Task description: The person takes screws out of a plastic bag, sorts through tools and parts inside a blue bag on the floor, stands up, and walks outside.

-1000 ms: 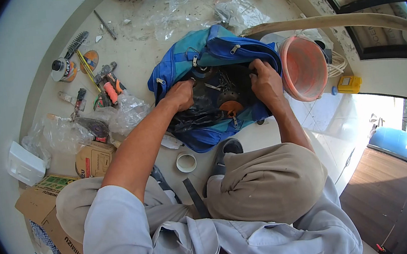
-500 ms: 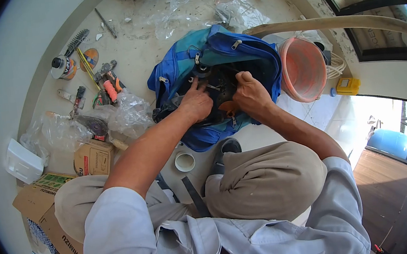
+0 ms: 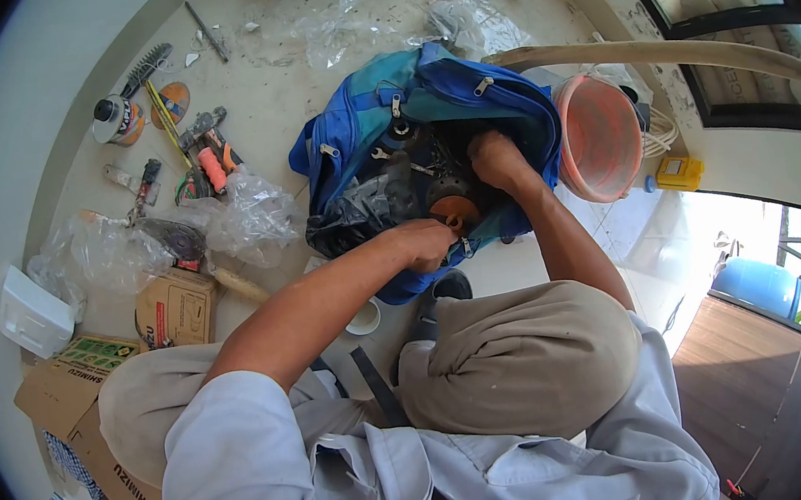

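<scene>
A blue and teal bag [image 3: 334,144] lies unzipped in front of me, with tools and dark plastic inside. My left hand [image 3: 427,243] is at its front rim, fingers curled beside an orange-brown disc [image 3: 455,210]; what they grip is hidden. Deep in the right side of the bag, my right hand [image 3: 499,160] is closed, its fingertips in shadow. Between the hands lie a dark round disc [image 3: 448,188] and a metal wrench [image 3: 418,163]. Black plastic [image 3: 361,205] fills the bag's left part.
An orange bucket [image 3: 597,139] stands right of the bag, under a curved wooden handle [image 3: 674,46]. Hand tools, including a hammer [image 3: 202,126], lie at left among clear plastic [image 3: 254,217]. Cardboard boxes [image 3: 175,308] and a white cup [image 3: 364,319] are nearer me.
My left hand has moved from the bag's middle toward its front rim, uncovering the wrench. My right hand has shifted slightly right and deeper into the bag.
</scene>
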Motion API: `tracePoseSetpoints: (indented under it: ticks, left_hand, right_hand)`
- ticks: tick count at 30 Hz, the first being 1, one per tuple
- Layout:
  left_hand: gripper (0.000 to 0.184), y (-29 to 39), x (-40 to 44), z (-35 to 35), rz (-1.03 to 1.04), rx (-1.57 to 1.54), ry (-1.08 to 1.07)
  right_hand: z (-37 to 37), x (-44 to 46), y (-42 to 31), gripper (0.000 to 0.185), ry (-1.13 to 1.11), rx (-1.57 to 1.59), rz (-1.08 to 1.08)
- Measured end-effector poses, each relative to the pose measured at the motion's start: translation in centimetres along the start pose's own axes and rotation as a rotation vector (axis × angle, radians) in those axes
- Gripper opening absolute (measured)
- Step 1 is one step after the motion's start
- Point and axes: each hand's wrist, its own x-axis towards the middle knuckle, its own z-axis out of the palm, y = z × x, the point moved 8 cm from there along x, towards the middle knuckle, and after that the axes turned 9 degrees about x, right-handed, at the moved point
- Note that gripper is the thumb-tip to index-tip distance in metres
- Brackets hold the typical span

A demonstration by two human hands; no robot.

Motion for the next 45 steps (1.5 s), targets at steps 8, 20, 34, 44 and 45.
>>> tracePoseSetpoints:
  ticks: [8, 20, 34, 44, 45]
  left_hand:
    - [0.04, 0.6, -0.5, 1.1, 0.003, -0.068, -0.063]
    - [0.029, -1.5, -1.2, -0.5, -0.067, -0.247, 0.022]
    - [0.049, -1.7, -2.1, 1.0, -0.011, -0.302, 0.282]
    - [0.049, -1.9, -2.1, 1.3, -0.007, -0.301, 0.32]
    - [0.049, -2.0, -2.1, 1.4, -0.018, -0.309, 0.319]
  right_hand:
    - [3.4, -0.6, -2.0, 0.032, -0.202, -0.217, 0.105]
    - [6.4, -5.2, -3.0, 0.035, -0.507, -0.248, -0.165]
    - [3.5, -4.1, -2.0, 0.03, -0.067, -0.025, 0.001]
    - [2.1, -4.7, -2.9, 0.017, -0.141, 0.236, -0.021]
    - [1.6, -4.7, -2.6, 0.016, -0.115, 0.362, 0.007]
